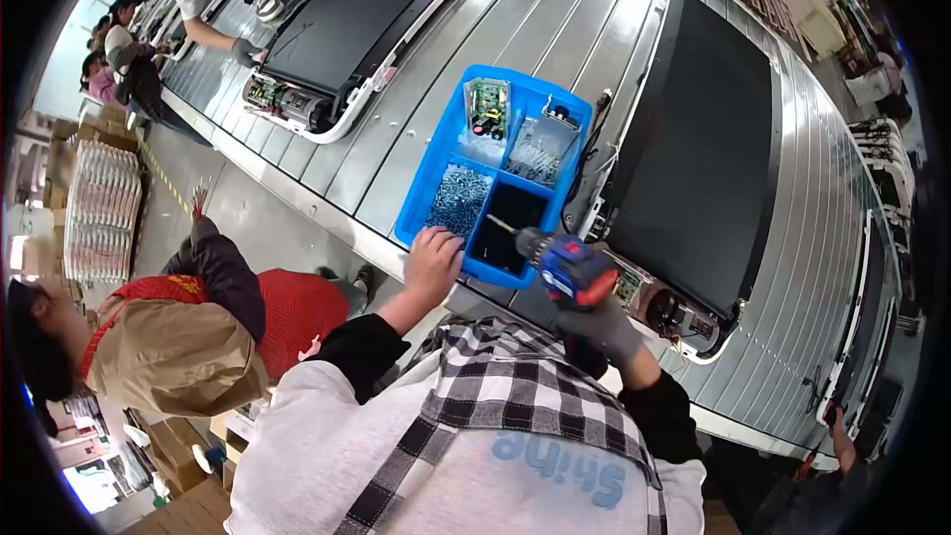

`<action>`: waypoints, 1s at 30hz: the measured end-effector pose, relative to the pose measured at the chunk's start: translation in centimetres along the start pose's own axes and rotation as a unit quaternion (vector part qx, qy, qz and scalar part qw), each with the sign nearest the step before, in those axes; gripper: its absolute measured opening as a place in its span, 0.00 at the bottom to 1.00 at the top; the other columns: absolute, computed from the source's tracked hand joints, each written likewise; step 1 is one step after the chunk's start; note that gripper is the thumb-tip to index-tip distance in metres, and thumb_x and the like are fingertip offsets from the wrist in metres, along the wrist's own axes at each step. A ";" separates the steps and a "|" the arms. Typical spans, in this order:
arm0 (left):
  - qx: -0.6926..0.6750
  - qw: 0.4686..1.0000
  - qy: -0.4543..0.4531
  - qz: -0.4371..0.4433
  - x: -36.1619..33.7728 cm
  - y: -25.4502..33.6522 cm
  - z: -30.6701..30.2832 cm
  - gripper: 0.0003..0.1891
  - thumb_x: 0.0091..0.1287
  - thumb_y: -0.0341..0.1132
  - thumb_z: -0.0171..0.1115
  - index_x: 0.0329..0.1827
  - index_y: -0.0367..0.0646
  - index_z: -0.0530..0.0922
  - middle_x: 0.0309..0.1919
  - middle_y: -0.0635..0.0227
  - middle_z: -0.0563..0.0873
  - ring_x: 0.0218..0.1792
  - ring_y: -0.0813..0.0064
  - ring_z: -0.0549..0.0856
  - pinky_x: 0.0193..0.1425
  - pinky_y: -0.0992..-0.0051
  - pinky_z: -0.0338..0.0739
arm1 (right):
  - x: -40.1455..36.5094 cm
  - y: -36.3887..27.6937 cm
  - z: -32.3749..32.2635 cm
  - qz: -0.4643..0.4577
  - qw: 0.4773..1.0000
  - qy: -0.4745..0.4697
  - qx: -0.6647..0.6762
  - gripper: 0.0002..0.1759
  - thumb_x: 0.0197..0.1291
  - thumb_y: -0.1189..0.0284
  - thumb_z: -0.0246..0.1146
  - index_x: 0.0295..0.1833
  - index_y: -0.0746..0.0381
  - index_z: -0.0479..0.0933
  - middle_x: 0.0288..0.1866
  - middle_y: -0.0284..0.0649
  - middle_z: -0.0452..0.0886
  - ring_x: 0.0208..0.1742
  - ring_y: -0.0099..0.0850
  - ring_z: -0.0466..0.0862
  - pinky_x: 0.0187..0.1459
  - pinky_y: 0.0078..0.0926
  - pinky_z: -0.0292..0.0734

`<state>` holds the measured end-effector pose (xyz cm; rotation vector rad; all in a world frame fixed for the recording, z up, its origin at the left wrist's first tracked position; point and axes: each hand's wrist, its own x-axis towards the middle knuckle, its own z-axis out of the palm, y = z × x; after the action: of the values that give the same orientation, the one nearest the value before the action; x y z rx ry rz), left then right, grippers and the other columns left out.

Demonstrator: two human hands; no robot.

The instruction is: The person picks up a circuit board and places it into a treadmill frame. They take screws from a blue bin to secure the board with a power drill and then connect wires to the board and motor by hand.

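Observation:
A blue divided bin [414,206] sits on the metal slatted table in front of me. My left hand [433,266] is bare and lies over its near rim, with bent, slightly parted fingers at the compartment of small screws [459,200]; the fingertips are partly hidden. My right hand [606,331], in a grey glove, grips a blue and black cordless drill [575,267] with a red part. Its bit points left over the bin's dark near-right compartment [503,238]. The far compartments hold a green circuit board [487,107] and clear bags of small parts [540,151].
Right of the bin lies a treadmill deck [693,159] with an exposed motor [684,322]. Another deck [347,15] stands far left, where a co-worker's gloved hand [246,52] touches it. A person in a red apron [297,322] is close on my left. Stacked white parts [102,213] stand beyond.

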<state>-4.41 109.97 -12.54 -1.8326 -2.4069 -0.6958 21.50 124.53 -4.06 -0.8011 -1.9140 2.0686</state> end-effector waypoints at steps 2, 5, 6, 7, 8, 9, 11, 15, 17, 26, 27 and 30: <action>0.010 0.999 -0.044 0.005 -0.8 -2.5 -1.0 0.10 0.59 0.36 0.60 0.41 0.43 0.78 0.40 0.65 0.81 0.49 0.64 0.77 0.63 0.59 0.62 | 4.9 0.5 2.3 0.117 0.991 -0.061 0.006 0.20 0.46 0.69 0.66 0.48 0.63 0.77 0.37 0.39 0.80 0.39 0.30 0.80 0.43 0.29 0.74; -0.019 0.998 -0.056 0.011 -0.4 -3.2 -1.7 0.09 0.59 0.35 0.59 0.40 0.44 0.78 0.37 0.66 0.81 0.45 0.66 0.78 0.55 0.64 0.66 | 11.0 3.9 5.4 0.188 0.976 -0.088 -0.068 0.16 0.44 0.63 0.65 0.35 0.64 0.80 0.26 0.41 0.81 0.29 0.30 0.81 0.34 0.30 0.75; -0.025 0.998 -0.063 0.005 -0.3 -3.7 -1.4 0.09 0.59 0.35 0.59 0.40 0.45 0.78 0.35 0.67 0.81 0.42 0.66 0.78 0.52 0.64 0.67 | 12.6 3.0 6.1 0.228 0.965 -0.103 -0.080 0.16 0.43 0.63 0.64 0.34 0.64 0.79 0.26 0.42 0.81 0.29 0.30 0.81 0.33 0.30 0.75; -0.030 0.997 -0.071 0.000 0.1 -4.2 -1.4 0.08 0.58 0.36 0.59 0.39 0.45 0.78 0.33 0.67 0.80 0.40 0.67 0.78 0.50 0.65 0.67 | 13.8 2.8 7.0 0.220 0.961 -0.085 -0.147 0.14 0.44 0.64 0.64 0.32 0.64 0.79 0.25 0.41 0.80 0.27 0.29 0.81 0.31 0.30 0.74; -0.041 0.997 -0.062 0.006 0.6 -4.7 -1.3 0.08 0.57 0.33 0.59 0.40 0.45 0.78 0.32 0.67 0.81 0.35 0.65 0.79 0.44 0.66 0.70 | 14.0 2.4 7.1 0.230 0.962 -0.085 -0.122 0.14 0.44 0.65 0.64 0.32 0.65 0.79 0.24 0.40 0.80 0.26 0.29 0.80 0.30 0.30 0.74; -0.052 0.996 -0.070 -0.022 1.0 -5.0 -1.2 0.09 0.57 0.32 0.58 0.41 0.45 0.77 0.33 0.66 0.81 0.35 0.64 0.80 0.42 0.65 0.71 | 13.8 1.9 6.9 0.240 0.962 -0.083 -0.097 0.13 0.44 0.66 0.64 0.32 0.65 0.79 0.24 0.40 0.80 0.25 0.29 0.80 0.30 0.30 0.74; -0.078 0.990 -0.088 -0.078 2.4 -4.9 -1.2 0.09 0.57 0.30 0.58 0.41 0.44 0.77 0.33 0.64 0.81 0.34 0.61 0.81 0.38 0.62 0.74 | 13.0 0.2 6.1 0.267 0.959 -0.090 -0.006 0.12 0.45 0.68 0.64 0.33 0.65 0.78 0.24 0.37 0.79 0.24 0.29 0.80 0.29 0.30 0.74; -0.081 0.974 -0.186 -0.103 4.9 -6.1 2.3 0.15 0.53 0.27 0.60 0.46 0.45 0.77 0.39 0.57 0.82 0.39 0.52 0.82 0.41 0.57 0.77 | 11.6 -2.2 4.3 0.300 0.950 -0.073 0.046 0.15 0.46 0.72 0.67 0.41 0.67 0.77 0.28 0.37 0.80 0.27 0.27 0.80 0.31 0.28 0.76; -0.104 0.940 -0.317 -0.070 6.5 -8.2 4.6 0.08 0.51 0.27 0.62 0.35 0.41 0.79 0.37 0.54 0.82 0.39 0.53 0.82 0.40 0.57 0.77 | 11.0 -2.2 3.6 0.297 0.951 -0.070 0.049 0.15 0.46 0.73 0.67 0.40 0.68 0.77 0.28 0.37 0.80 0.28 0.26 0.80 0.32 0.28 0.76; -0.142 0.957 -0.249 -0.036 6.7 -8.3 6.9 0.05 0.46 0.23 0.60 0.28 0.37 0.76 0.26 0.51 0.81 0.33 0.48 0.81 0.36 0.57 0.76 | 10.0 -1.4 1.8 0.268 0.959 -0.058 0.066 0.14 0.45 0.75 0.67 0.38 0.66 0.75 0.29 0.35 0.78 0.30 0.25 0.79 0.34 0.26 0.75; -0.144 0.960 -0.237 -0.034 6.5 -8.6 7.3 0.06 0.46 0.23 0.59 0.28 0.37 0.76 0.26 0.51 0.80 0.32 0.48 0.81 0.35 0.57 0.76 | 9.9 -1.4 1.6 0.267 0.959 -0.065 0.066 0.15 0.45 0.75 0.67 0.40 0.66 0.75 0.29 0.35 0.78 0.30 0.25 0.79 0.34 0.26 0.76; -0.235 0.919 -0.272 -0.161 7.7 -8.1 5.5 0.06 0.46 0.22 0.60 0.28 0.36 0.76 0.26 0.53 0.82 0.29 0.58 0.83 0.32 0.64 0.77 | 9.2 -1.7 0.8 0.249 0.963 -0.078 0.075 0.19 0.45 0.77 0.66 0.46 0.65 0.73 0.31 0.36 0.78 0.31 0.26 0.79 0.35 0.26 0.77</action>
<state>-12.94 117.31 -17.89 -2.0229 -3.1863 -0.9672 13.06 128.67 -4.65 -1.2153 -1.7278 2.5976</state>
